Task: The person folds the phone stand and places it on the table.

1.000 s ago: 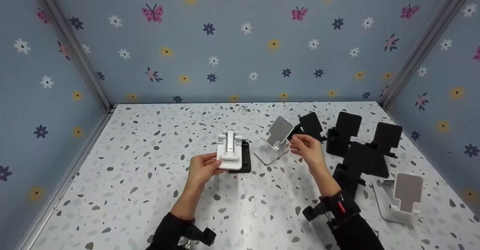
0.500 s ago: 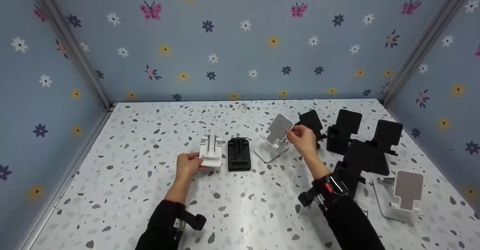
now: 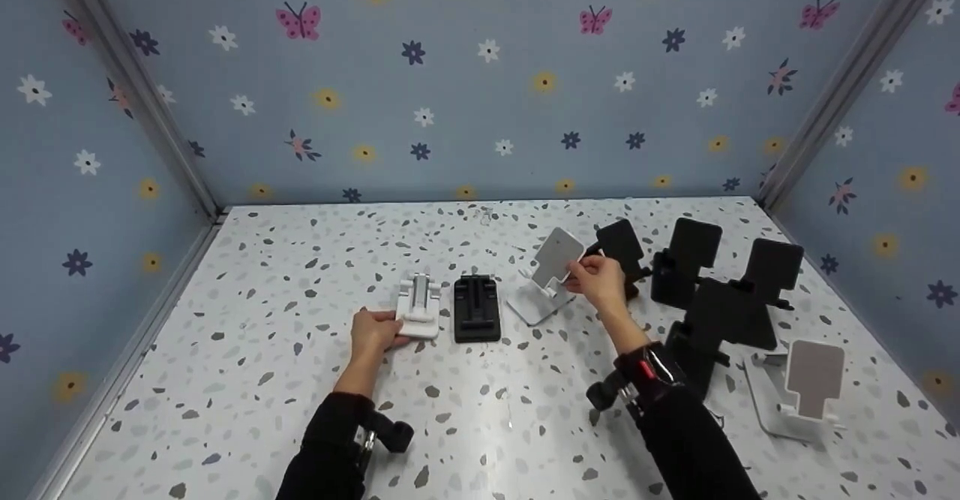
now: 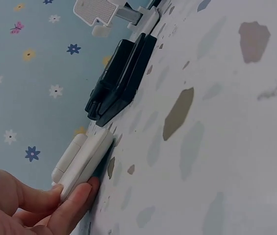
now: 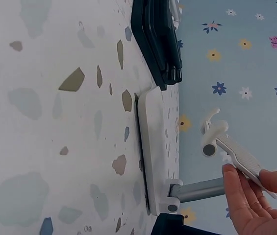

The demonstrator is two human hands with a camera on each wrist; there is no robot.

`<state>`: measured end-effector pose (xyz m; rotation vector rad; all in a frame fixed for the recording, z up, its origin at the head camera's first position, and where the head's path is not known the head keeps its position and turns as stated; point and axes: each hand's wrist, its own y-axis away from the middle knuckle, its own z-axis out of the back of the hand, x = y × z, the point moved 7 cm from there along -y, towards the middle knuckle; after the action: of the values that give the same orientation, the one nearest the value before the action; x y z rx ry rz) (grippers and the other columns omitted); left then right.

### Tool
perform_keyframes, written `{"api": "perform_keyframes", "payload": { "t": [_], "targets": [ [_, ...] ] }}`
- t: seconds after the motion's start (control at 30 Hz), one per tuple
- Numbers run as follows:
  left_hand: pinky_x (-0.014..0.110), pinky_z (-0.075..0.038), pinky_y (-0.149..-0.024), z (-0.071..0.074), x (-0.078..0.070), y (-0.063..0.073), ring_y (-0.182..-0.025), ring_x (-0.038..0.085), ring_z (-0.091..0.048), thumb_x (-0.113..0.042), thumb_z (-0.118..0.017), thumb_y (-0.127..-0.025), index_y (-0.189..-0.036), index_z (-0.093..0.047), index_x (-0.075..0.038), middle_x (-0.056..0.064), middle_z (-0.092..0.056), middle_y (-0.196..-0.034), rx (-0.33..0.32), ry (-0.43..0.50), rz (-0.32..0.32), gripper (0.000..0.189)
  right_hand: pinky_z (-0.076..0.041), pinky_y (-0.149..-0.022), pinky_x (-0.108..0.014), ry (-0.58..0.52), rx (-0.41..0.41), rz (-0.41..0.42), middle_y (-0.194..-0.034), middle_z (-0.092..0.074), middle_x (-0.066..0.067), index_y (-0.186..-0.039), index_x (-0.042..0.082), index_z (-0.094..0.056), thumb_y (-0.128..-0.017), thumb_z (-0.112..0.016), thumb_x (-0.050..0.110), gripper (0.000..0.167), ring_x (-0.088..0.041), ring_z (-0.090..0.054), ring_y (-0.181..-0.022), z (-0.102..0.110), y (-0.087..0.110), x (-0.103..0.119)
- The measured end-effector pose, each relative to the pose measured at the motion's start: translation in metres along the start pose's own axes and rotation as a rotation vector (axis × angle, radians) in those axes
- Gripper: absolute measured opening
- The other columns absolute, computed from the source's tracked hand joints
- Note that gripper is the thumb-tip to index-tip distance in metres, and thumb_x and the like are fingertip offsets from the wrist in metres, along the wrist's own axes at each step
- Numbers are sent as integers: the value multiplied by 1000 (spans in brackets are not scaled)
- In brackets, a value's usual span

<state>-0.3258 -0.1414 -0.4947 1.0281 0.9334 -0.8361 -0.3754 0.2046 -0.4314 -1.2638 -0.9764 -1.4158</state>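
A folded white phone stand [image 3: 418, 308] is at the left of the middle, its lower left edge pinched between thumb and fingers of my left hand [image 3: 375, 332]. In the left wrist view that stand [image 4: 87, 156] is slightly tilted just over the table. Beside it lies a folded black phone stand [image 3: 477, 312], touched by neither hand. My right hand [image 3: 600, 282] pinches the edge of the grey-padded plate on an unfolded white phone stand [image 3: 556, 256]. Its base [image 5: 152, 147] rests on the table in the right wrist view, with a grey post rising to the plate.
Several unfolded black phone stands [image 3: 694, 245] crowd the right side of the speckled table [image 3: 300, 410]. Another unfolded white stand [image 3: 814, 380] stands at the front right. Flowered blue panels [image 3: 487, 79] enclose the back and both sides.
My left hand has carried the folded white stand left and down, off the black one it overlapped. My right hand has come onto the unfolded white stand's plate edge.
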Motion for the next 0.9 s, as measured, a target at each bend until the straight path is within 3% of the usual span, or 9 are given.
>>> {"api": "perform_keyframes", "payload": {
  "t": [0.1, 0.23, 0.37, 0.5, 0.77, 0.9],
  "targets": [
    [25, -55, -58, 4, -1, 1, -63, 21, -64, 6, -57, -81, -107, -53, 17, 31, -56, -102, -43, -21, -30, 28, -54, -49, -22, -43, -25, -11, -65, -62, -15, -79, -11, -53, -82, -55, -6, 7, -10, -58, -47, 0, 0, -2],
    [24, -54, -53, 8, -4, 4, -59, 20, -64, 3, -63, -77, -96, -58, 15, 27, -60, -90, -102, -84, -116, 22, -54, -49, -22, -63, -71, 17, -64, -60, -13, -75, -10, -51, -82, -56, -8, 8, -10, -58, -48, 1, 2, -3],
    [19, -50, -44, 10, -6, 7, -54, 20, -62, 2, -67, -74, -87, -61, 12, 22, -62, -78, -138, -161, -175, 17, -54, -49, -22, -5, -114, 82, -67, -62, -18, -75, -10, -53, -81, -57, -7, 8, -10, -58, -49, 2, 3, 0],
    [17, -47, -42, 12, -8, 9, -52, 18, -61, 2, -68, -73, -83, -62, 11, 19, -62, -73, -157, -219, -188, 14, -54, -50, -23, 47, -135, 143, -69, -62, -20, -76, -10, -55, -82, -58, -5, 8, -11, -58, -51, 4, 8, 8],
    [20, -47, -41, 17, -12, 13, -48, 19, -60, 1, -67, -73, -76, -64, 10, 15, -62, -61, -181, -276, -236, 9, -53, -49, -21, -37, -104, 178, -61, -58, -7, -77, -9, -55, -83, -58, -2, 10, -9, -56, -50, 14, 19, 32],
    [23, -44, -44, 19, -25, 23, -45, 13, -55, -5, -66, -76, -74, -65, 6, 10, -60, -58, -249, -305, -331, 11, -53, -50, -21, -93, -76, 178, -63, -58, -6, -80, -11, -54, -84, -57, -2, 10, -9, -56, -51, 20, 29, 46]
  ]
}}
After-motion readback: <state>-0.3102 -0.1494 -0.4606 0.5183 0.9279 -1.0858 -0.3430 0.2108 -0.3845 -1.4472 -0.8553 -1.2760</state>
